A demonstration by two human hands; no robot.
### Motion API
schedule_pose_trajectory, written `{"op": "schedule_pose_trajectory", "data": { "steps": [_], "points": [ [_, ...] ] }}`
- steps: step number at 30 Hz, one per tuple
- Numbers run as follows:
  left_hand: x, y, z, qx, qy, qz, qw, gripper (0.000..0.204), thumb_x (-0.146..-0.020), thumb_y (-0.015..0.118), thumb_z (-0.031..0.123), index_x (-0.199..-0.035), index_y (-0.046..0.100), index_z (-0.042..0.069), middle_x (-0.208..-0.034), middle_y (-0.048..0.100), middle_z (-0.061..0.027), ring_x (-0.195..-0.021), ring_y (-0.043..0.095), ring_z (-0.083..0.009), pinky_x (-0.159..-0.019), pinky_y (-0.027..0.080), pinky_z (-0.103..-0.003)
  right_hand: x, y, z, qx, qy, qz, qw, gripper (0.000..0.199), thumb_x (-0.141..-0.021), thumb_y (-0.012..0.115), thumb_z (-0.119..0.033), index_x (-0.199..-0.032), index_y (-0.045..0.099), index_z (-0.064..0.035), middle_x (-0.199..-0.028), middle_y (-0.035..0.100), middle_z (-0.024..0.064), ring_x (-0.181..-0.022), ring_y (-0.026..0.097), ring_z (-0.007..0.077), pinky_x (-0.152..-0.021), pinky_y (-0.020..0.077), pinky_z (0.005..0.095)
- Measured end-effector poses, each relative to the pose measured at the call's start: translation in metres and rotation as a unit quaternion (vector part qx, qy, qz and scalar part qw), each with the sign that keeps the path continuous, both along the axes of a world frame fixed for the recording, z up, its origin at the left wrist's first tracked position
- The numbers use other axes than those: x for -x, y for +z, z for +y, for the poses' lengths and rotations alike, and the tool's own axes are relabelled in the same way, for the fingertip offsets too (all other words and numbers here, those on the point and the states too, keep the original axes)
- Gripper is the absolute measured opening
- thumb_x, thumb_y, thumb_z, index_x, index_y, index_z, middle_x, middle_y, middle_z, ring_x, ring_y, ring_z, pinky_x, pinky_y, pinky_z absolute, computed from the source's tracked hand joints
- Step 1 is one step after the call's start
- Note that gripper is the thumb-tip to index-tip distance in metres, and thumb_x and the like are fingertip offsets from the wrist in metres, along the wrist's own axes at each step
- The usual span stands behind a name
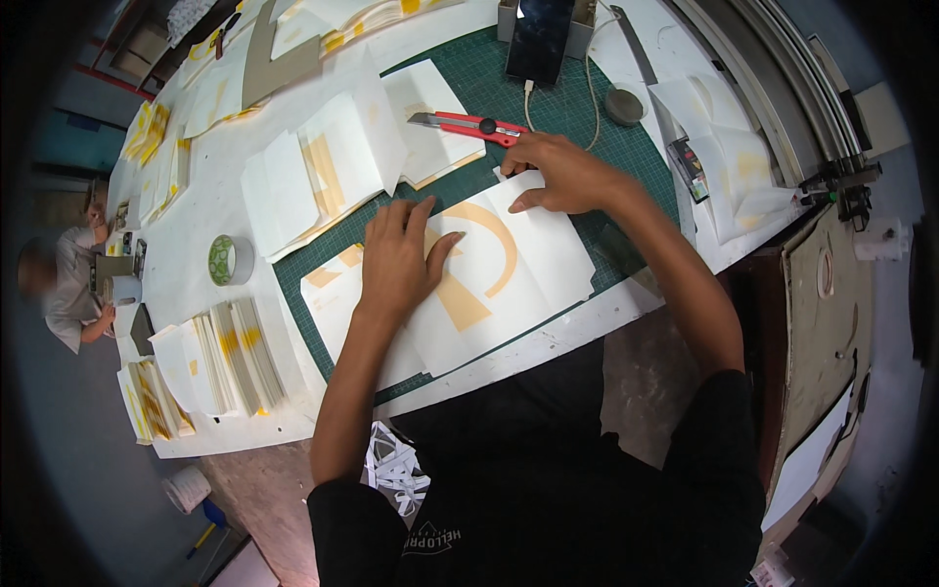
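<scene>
A white printed sheet (pixel 548 241) with pale orange shapes lies across the green cutting mat (pixel 641 176) in front of me. My left hand (pixel 401 256) rests on its left part, fingers stretched and thumb apart. At the sheet's upper right edge my right hand (pixel 562 178) has its thumb on the paper and its fingers curled over the far edge, partly hidden. Just beyond those fingers lies a red utility knife (pixel 469 125), blade pointing left. Further up and left, folded white printed sheets (pixel 337 166) sit partly on the mat.
A phone (pixel 537 39) with a cable stands at the back, near a round dark tin (pixel 624 106). A steel ruler (pixel 634 44) lies at right. Tape roll (pixel 230 260) and paper stacks (pixel 235 357) are at left. Another person (pixel 73 284) is at the far left.
</scene>
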State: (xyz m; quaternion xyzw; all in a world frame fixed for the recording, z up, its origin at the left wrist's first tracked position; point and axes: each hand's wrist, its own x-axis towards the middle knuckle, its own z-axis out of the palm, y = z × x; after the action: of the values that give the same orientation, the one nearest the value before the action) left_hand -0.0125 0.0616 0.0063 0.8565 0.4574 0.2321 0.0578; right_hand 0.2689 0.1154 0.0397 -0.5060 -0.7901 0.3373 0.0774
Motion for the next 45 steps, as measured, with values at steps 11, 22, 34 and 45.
{"op": "schedule_pose_trajectory", "data": {
  "steps": [11,22,34,45],
  "points": [
    [0.004,-0.015,0.007,0.012,0.016,-0.022,1.0,0.028,-0.093,0.077,0.021,-0.112,0.071,0.002,-0.103,0.06,-0.0137,-0.097,0.058,-0.032,-0.088,0.045,-0.043,0.005,-0.014,-0.007,-0.1,0.001,-0.039,0.994,0.046,-0.081,0.087,-0.03,-0.117,0.073,-0.0055,-0.126,0.064,0.0117,-0.131,0.053,0.0283,-0.11,0.0387,0.0471],
    [0.005,-0.015,0.007,0.007,0.012,-0.041,0.999,0.024,-0.095,0.074,0.02,-0.107,0.068,0.0,-0.104,0.062,-0.0168,-0.097,0.058,-0.0338,-0.088,0.044,-0.044,0.006,-0.012,-0.009,-0.087,-0.066,0.161,0.981,0.03,-0.083,0.088,-0.013,-0.101,0.066,-0.0033,-0.101,0.071,0.01,-0.096,0.067,0.0235,-0.088,0.0518,0.0358],
    [0.021,-0.011,0.008,0.121,0.08,-0.216,0.966,0.022,-0.105,0.06,0.02,-0.102,0.061,-0.002,-0.086,0.063,-0.0189,-0.079,0.058,-0.0313,-0.075,0.046,-0.042,0.029,0.041,-0.026,-0.137,-0.148,0.249,0.947,0.039,-0.084,0.089,-0.022,-0.111,0.069,-0.0029,-0.096,0.07,0.0077,-0.088,0.06,0.0153,-0.076,0.0502,0.0327],
    [0.05,0.151,-0.05,-0.049,0.134,-0.247,0.959,0.023,-0.108,0.058,0.018,-0.093,0.057,0.0,-0.073,0.056,-0.0005,-0.068,0.045,-0.0051,-0.06,0.038,-0.023,0.017,0.144,-0.103,-0.146,-0.099,0.397,0.901,0.018,-0.094,0.077,-0.005,-0.107,0.069,0.0042,-0.094,0.075,0.0108,-0.084,0.073,0.0123,-0.074,0.0579,0.0254]
  ]
}}
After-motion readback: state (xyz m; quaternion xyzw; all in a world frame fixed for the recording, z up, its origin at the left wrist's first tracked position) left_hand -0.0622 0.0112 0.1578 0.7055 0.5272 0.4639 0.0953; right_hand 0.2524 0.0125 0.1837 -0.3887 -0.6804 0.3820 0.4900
